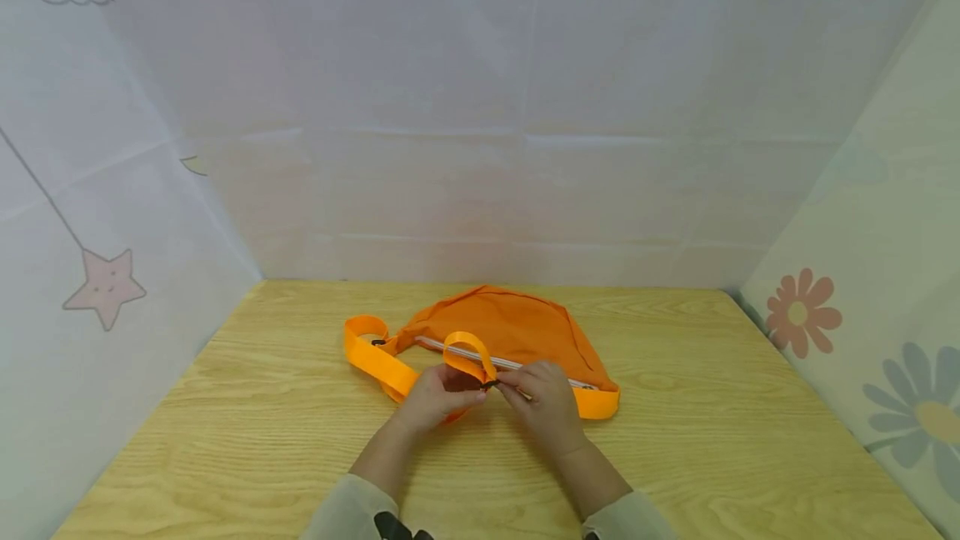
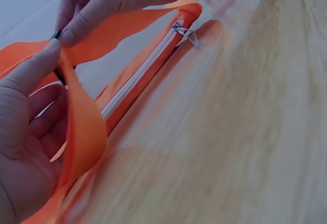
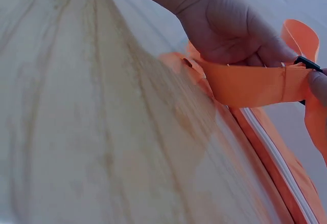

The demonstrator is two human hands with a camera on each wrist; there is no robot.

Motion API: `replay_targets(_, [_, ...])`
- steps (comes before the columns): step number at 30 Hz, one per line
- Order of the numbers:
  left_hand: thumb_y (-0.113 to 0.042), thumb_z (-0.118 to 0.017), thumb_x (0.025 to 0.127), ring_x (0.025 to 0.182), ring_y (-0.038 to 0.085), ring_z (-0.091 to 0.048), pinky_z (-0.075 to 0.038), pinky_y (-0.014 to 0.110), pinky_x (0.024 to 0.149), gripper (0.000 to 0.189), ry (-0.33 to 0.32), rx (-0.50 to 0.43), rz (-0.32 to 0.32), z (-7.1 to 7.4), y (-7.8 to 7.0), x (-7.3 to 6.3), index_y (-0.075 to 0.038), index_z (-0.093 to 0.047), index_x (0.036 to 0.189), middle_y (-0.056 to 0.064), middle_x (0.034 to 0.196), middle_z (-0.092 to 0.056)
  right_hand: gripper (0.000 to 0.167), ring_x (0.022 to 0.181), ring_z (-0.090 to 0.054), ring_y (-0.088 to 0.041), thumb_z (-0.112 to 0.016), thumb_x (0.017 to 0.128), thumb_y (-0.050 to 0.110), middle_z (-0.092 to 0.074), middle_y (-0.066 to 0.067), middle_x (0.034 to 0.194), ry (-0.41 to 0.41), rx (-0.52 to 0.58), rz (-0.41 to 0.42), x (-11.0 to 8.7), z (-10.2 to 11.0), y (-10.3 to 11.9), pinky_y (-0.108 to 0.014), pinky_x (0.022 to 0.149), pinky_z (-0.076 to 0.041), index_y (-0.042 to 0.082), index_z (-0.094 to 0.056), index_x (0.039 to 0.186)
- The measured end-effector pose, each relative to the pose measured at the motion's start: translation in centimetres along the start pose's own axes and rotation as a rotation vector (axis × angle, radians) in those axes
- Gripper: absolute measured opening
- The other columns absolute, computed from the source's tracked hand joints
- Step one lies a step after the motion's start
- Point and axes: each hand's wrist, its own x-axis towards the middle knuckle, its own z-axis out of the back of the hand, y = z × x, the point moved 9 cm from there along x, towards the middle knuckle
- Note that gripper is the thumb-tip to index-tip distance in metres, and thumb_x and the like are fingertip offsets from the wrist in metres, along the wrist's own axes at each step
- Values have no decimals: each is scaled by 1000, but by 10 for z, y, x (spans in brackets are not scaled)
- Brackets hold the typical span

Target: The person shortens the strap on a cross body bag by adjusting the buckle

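An orange waist bag (image 1: 517, 327) lies on the table, its white zipper (image 1: 498, 361) facing the hands. In front of it, my left hand (image 1: 437, 398) and right hand (image 1: 549, 407) meet at a small black strap buckle (image 3: 308, 64). Thumb and fingers of the right hand pinch the buckle from the right. From the left, the left hand grips the same buckle, thumb on it, with the orange strap (image 2: 87, 127) running down past its palm. A loop of strap (image 1: 465, 340) stands up above the fingers. Fingertips partly hide the buckle.
More strap (image 1: 378, 361) curves out at the left, with another black fitting (image 1: 377, 342) near the bag's corner. A short strap end (image 1: 597, 403) lies at the right. The wooden table (image 1: 712, 440) is bordered by pale cloth walls (image 1: 525, 148) at the back and sides.
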Motion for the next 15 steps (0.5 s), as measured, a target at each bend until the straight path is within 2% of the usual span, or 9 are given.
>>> replay_targets(6, [-22,-80,82,99,17,-62,-50,33,89,30,-50,217,-53,7,-3,-1,-9,-73,109,6,109,-71,22,65,-58,-11,-86,66,9,-72,6,73,-8,-27,-45,-2,2,-6,-27,66,-45,14,-78,86])
replay_targets(10, [-20,-79,83,99,20,-63,-50,39,90,26,-69,277,-108,7,-10,-3,-10,-75,106,5,109,-71,21,67,-60,-11,-87,66,10,-73,5,74,-24,-24,-63,-2,3,-9,-29,67,-47,14,-78,85])
replay_targets(15, [-20,-78,84,95,21,-64,-49,39,90,25,-77,308,-155,9,-16,-5,-8,-76,106,6,106,-72,23,67,-62,-11,-87,65,8,-74,2,76,-44,-1,-89,-3,4,-13,-29,69,-48,13,-78,85])
